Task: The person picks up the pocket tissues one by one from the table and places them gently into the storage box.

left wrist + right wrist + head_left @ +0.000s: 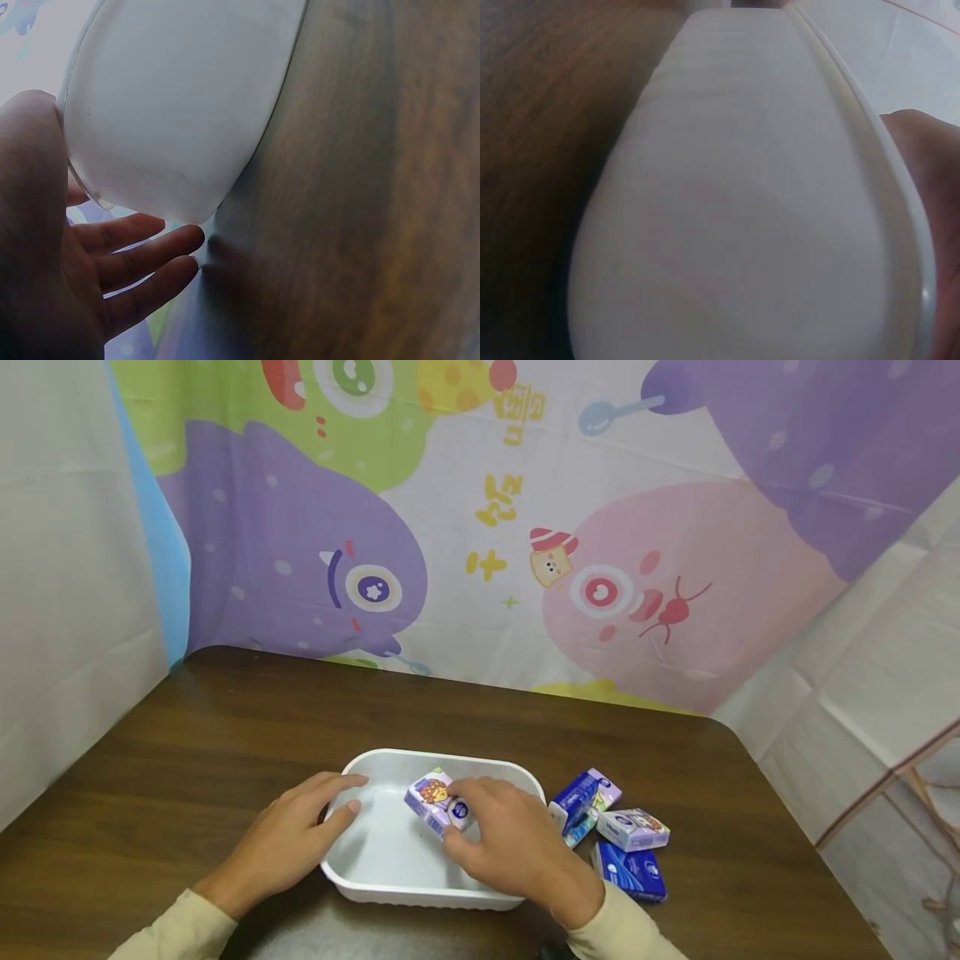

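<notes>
A white plastic basin [390,893] sits on the table in the head view. Over its inside, my right hand [517,839] pinches a small purple-and-white pack of tissues [437,802] with a cartoon print, thumb on the near side and fingers on the far side. At the basin's left end is my left hand [300,831], its thumb and index finger reaching over the rim. The left wrist view has its other fingers [154,259] spread loosely by the basin's outer wall. In the right wrist view the basin wall hides most of the right hand [934,187] and the pack.
Right of the basin lie several more tissue packs: a blue-and-purple one [577,797], a pale purple one [633,829] and a dark blue one [630,871]. The brown wooden table [225,710] ends at a cartoon-printed curtain [480,610] at the back.
</notes>
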### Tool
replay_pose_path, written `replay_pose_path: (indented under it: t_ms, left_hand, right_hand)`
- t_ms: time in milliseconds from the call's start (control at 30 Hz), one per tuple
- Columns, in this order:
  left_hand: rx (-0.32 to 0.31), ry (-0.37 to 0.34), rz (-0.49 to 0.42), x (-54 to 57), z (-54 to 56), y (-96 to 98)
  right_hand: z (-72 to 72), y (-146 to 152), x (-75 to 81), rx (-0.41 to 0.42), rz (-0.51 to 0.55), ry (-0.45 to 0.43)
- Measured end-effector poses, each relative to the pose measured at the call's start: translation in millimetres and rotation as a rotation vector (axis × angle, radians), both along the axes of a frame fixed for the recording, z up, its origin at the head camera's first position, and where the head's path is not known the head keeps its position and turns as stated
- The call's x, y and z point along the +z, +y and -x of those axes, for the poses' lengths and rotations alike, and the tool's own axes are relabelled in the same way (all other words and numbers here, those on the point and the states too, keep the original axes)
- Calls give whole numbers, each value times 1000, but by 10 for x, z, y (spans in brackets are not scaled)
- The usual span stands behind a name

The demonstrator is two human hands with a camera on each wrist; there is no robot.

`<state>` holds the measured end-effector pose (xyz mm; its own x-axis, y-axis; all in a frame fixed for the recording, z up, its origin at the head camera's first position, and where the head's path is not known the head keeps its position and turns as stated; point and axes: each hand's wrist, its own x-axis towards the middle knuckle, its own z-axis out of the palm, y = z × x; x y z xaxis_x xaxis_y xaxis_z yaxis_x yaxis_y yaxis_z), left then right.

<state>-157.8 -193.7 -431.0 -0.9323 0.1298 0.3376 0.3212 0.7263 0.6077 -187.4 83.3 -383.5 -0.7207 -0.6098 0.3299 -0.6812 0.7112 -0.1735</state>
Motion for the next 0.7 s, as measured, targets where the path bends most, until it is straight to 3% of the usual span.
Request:
replay_pose_path:
  t_ms: [700]
  left_hand:
    - [2,-19,1,1,3,-2]
  right_hand:
    - [-19,-24,-66,70,-46,-46]
